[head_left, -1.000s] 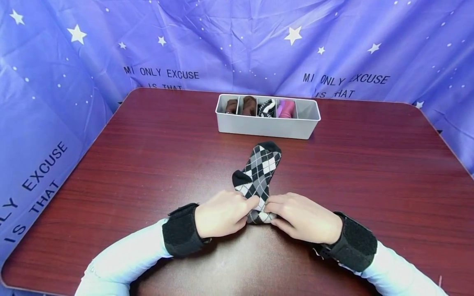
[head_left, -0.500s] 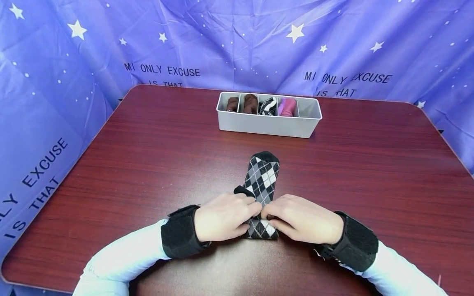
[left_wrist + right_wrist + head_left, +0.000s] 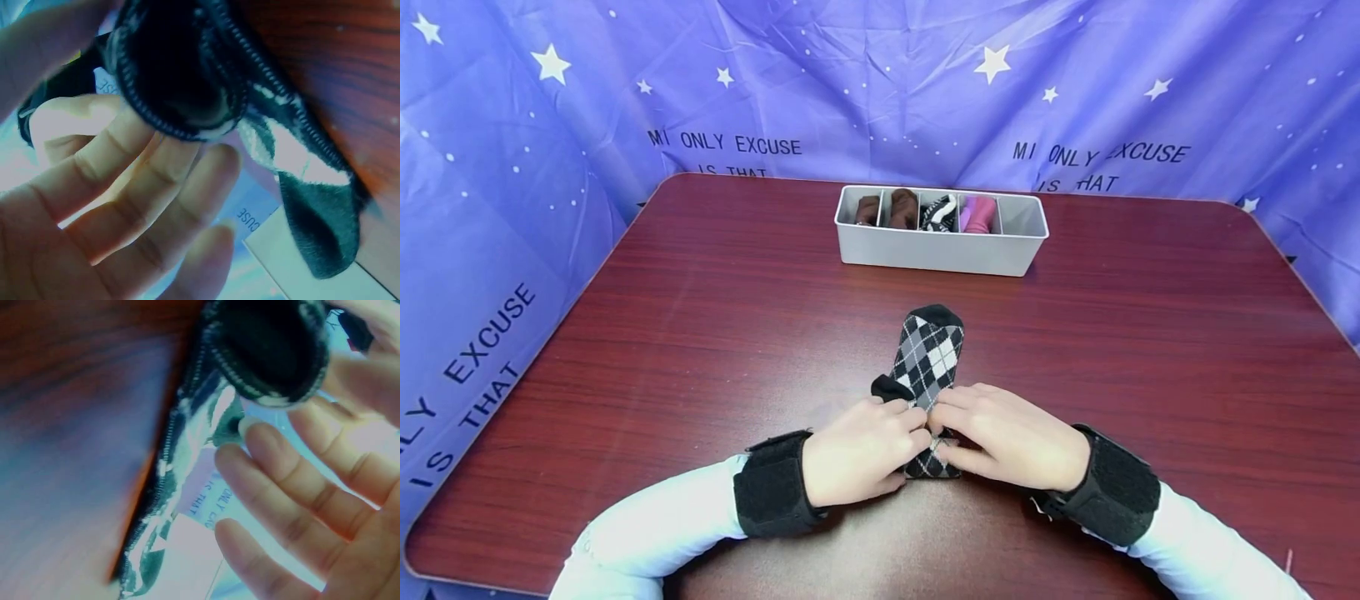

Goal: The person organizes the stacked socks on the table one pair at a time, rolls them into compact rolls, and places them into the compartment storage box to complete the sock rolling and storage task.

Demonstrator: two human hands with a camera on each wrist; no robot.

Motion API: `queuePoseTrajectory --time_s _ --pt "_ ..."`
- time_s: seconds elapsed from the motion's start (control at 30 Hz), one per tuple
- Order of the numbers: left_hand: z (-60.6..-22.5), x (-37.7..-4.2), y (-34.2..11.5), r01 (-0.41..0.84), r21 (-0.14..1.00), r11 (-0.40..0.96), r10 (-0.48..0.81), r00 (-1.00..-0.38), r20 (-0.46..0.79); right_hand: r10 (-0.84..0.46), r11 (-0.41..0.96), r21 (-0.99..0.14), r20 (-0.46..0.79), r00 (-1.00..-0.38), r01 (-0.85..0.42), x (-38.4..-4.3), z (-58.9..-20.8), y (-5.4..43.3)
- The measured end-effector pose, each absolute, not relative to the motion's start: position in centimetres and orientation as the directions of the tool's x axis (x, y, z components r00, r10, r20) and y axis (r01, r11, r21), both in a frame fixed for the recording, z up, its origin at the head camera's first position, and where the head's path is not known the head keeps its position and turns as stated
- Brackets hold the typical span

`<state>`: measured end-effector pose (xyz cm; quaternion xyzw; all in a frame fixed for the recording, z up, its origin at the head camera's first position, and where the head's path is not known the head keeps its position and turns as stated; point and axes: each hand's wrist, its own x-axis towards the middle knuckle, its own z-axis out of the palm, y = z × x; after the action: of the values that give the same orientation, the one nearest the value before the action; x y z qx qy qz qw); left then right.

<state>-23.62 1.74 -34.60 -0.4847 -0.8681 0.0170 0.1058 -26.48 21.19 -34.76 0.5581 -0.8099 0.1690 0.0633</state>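
A black, grey and white argyle sock [image 3: 929, 354] lies on the table with its black toe pointing away and a black heel out to the left. Whether a second sock lies under it I cannot tell. Its near end is folded over in a loop, seen end-on in the left wrist view as a dark roll [image 3: 181, 69]. My left hand [image 3: 861, 448] pinches the left edge of this fold, fingers beneath and thumb on the near side. From the right, my right hand [image 3: 1011, 435] holds the fold's other edge between thumb and index finger; its remaining fingers are spread [image 3: 300, 487].
Beyond the sock stands a light grey divided box [image 3: 932, 250]. Its compartments hold brown bundles [image 3: 903, 208], a black-and-white bundle [image 3: 938, 215] and a pink and purple bundle [image 3: 979, 215]; the rightmost shows only its bare walls. A blue star-printed curtain [image 3: 850, 100] hangs behind the table [image 3: 700, 275].
The sock has slid nearer to me and straightened, with more of its near end folded over. My fingers have shifted on the fold, and the right fingers are spread a little more.
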Motion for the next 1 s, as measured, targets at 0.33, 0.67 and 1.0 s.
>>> queuePoseTrajectory --time_s 0.33,0.67,1.0 --pt "-34.7 -24.6 1.5 0.814 0.021 0.581 0.799 -0.575 0.173 -0.883 0.342 -0.202 0.265 -0.387 -0.918 -26.3 -34.5 21.4" --pt "-34.5 -24.2 1.5 0.779 -0.041 0.626 0.771 -0.61 0.183 -0.862 0.397 -0.178 0.266 -0.432 -0.901 -26.6 -34.5 21.6" --pt "-34.3 -25.4 1.0 0.763 0.11 0.636 0.741 -0.645 0.19 -0.855 0.401 -0.152 0.292 -0.428 -0.904 -26.6 -34.4 21.4"
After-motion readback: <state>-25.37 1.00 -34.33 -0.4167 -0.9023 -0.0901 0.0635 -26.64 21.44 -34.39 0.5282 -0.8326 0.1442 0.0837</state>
